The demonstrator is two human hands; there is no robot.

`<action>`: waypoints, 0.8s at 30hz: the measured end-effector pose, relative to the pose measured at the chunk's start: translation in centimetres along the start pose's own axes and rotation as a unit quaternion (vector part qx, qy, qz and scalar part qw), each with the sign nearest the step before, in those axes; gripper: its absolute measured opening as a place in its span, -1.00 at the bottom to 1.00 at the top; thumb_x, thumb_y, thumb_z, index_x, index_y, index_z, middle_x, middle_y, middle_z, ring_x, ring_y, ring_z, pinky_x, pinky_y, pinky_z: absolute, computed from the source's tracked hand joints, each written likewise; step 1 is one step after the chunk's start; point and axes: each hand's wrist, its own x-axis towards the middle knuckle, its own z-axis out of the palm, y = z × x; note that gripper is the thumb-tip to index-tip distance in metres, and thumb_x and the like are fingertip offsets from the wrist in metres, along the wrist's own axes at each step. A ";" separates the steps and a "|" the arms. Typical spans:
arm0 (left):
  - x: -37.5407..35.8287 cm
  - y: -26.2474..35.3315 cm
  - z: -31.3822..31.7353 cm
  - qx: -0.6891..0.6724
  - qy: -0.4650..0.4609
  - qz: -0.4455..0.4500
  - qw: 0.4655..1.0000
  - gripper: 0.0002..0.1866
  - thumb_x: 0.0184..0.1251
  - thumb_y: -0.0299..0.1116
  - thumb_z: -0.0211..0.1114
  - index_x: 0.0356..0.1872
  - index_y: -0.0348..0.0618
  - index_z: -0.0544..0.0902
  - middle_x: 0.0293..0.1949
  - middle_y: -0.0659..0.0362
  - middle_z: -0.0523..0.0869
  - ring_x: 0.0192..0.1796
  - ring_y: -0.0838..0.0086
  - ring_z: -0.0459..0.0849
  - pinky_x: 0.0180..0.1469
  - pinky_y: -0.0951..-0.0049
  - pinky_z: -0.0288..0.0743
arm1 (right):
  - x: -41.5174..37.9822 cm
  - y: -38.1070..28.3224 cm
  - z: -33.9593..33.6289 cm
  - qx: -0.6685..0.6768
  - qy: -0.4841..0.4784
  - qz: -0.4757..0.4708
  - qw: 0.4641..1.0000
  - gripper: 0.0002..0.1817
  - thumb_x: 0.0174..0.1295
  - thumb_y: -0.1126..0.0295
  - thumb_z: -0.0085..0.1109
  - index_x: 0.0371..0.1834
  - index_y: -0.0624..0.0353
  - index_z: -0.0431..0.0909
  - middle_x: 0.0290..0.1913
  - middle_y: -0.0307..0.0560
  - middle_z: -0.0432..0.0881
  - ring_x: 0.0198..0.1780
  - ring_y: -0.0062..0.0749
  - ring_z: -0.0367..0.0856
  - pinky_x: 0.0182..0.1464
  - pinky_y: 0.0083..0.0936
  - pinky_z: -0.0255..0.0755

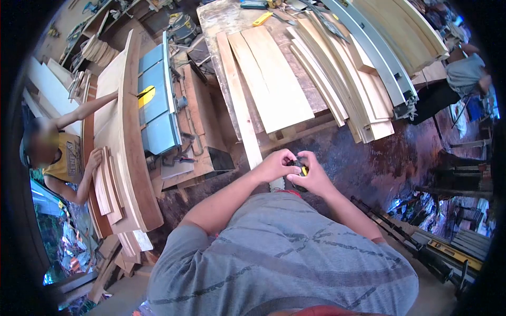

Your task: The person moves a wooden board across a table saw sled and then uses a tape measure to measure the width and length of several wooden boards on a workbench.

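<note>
Both my hands are close together in front of my waist. They hold a small black and yellow object (303, 170) whose exact kind I cannot make out. My left hand (276, 166) has its thumb and fingers bent around the object's left side. On the right side, my right hand (312, 176) grips it, with the yellow part showing by the thumb. Just beyond my left hand lies the near end of a long narrow board (242, 113). A wide pale board (271, 79) with a dark crack lies beside it on the workbench (213, 18).
Stacked long boards (337, 68) and a metal rail (377, 52) lie at the bench's right. Left stands a blue table saw (158, 95) with a yellow guard. A person (63, 152) handles wood strips at far left; another person (464, 73) is at far right.
</note>
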 end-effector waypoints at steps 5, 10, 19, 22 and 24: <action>-1.0 1.7 -2.9 0.109 0.082 -0.010 0.991 -0.59 0.06 -0.32 0.63 -0.40 -0.07 0.44 -0.47 0.38 0.48 -0.40 0.72 0.41 -0.42 0.60 0.29 | 0.5 0.1 -0.4 -0.087 -0.060 -0.021 0.994 -0.18 0.03 0.09 0.54 0.28 0.22 0.33 0.05 0.23 0.64 0.04 -0.03 0.67 0.12 -0.27 0.51; -0.9 2.5 -10.4 -0.145 0.042 0.023 0.988 -0.78 0.32 -0.37 0.42 -0.19 -0.07 0.50 -0.24 0.29 0.60 -0.25 0.62 0.58 -0.21 0.57 0.53 | 0.3 1.0 -2.3 -0.057 -0.097 0.020 0.993 -0.37 0.18 0.17 0.40 0.27 0.20 0.45 -0.03 0.04 0.66 0.02 -0.29 0.63 0.13 -0.39 0.47; 0.1 0.4 -4.2 -0.051 0.103 0.007 0.993 -0.67 0.54 -0.21 0.19 0.06 -0.29 0.59 -0.13 0.16 0.71 -0.12 0.54 0.67 -0.06 0.49 0.57 | 1.8 1.6 -1.9 -0.015 -0.020 0.024 0.999 -0.49 0.29 0.24 0.26 0.25 0.25 0.48 -0.02 0.01 0.65 0.00 -0.35 0.61 0.11 -0.42 0.47; 1.6 -1.2 -2.5 -0.059 0.126 0.006 0.990 -0.71 0.54 -0.24 0.19 -0.13 -0.33 0.67 -0.32 0.16 0.75 -0.28 0.57 0.69 -0.19 0.51 0.58 | 1.9 -0.2 -1.4 0.005 -0.036 0.040 0.999 -0.44 0.26 0.20 0.30 0.27 0.22 0.46 -0.03 0.01 0.64 -0.02 -0.33 0.61 0.11 -0.40 0.47; 2.3 -1.1 -2.5 -0.014 0.190 0.008 0.982 -0.69 0.54 -0.24 0.19 -0.23 -0.33 0.68 -0.44 0.16 0.73 -0.40 0.57 0.68 -0.30 0.50 0.58 | 1.6 -1.0 -1.2 -0.045 -0.068 0.057 0.995 -0.35 0.23 0.18 0.34 0.32 0.23 0.38 0.05 -0.02 0.59 0.09 -0.38 0.54 0.18 -0.41 0.42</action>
